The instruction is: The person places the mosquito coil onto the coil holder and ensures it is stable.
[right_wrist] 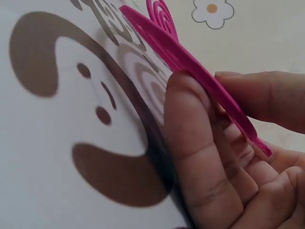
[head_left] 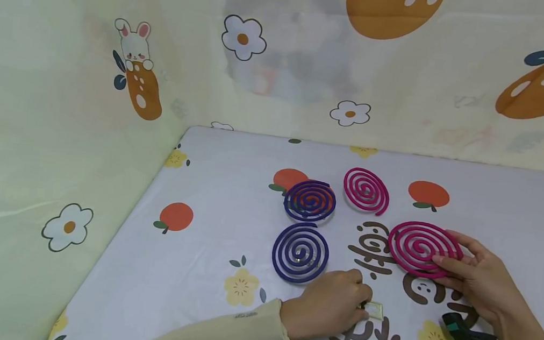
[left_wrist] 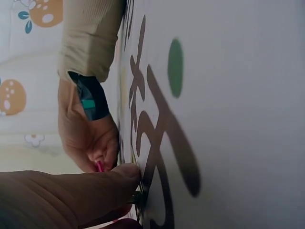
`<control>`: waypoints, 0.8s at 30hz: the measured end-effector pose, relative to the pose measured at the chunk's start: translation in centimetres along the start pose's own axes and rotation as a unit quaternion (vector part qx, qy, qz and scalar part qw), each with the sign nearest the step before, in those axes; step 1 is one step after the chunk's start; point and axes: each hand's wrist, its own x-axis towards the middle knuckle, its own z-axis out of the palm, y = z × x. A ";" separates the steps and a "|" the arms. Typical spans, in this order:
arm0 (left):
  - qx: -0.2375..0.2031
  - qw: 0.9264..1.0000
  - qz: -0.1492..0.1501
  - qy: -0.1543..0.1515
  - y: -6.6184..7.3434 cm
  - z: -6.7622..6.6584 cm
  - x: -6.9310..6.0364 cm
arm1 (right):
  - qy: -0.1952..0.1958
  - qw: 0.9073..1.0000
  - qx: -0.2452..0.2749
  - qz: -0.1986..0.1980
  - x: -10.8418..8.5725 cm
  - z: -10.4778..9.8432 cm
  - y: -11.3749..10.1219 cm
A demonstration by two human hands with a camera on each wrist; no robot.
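Observation:
My right hand [head_left: 481, 280] pinches a pink mosquito coil [head_left: 411, 248] by its right edge, thumb on top and fingers beneath. In the right wrist view the coil [right_wrist: 190, 67] is seen edge-on, tilted and raised off the cloth. My left hand [head_left: 328, 304] is low over the table, its fingers curled on a small pale rectangular piece [head_left: 374, 310] with something dark at its near end. Most of that piece is hidden by the fingers. Left of the held coil lie two dark blue coils [head_left: 301, 252], one behind the other, and a second pink coil [head_left: 366, 191] lies farther back.
A white cloth [head_left: 222, 187] printed with fruit, flowers and brown lettering covers the table. Patterned curtains [head_left: 280, 73] rise along its back and left edges. Black straps [head_left: 473, 336] circle the wrists.

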 end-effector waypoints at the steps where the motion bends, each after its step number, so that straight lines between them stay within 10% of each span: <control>1: 0.000 1.000 -0.001 0.000 0.0 0.0 0.1 | -0.004 1.000 0.001 0.000 0.0 0.2 0.0; 24: -0.005 1.000 -0.026 -0.014 -0.3 -0.2 1.7 | -0.014 0.998 -0.056 -0.009 -0.3 1.1 0.1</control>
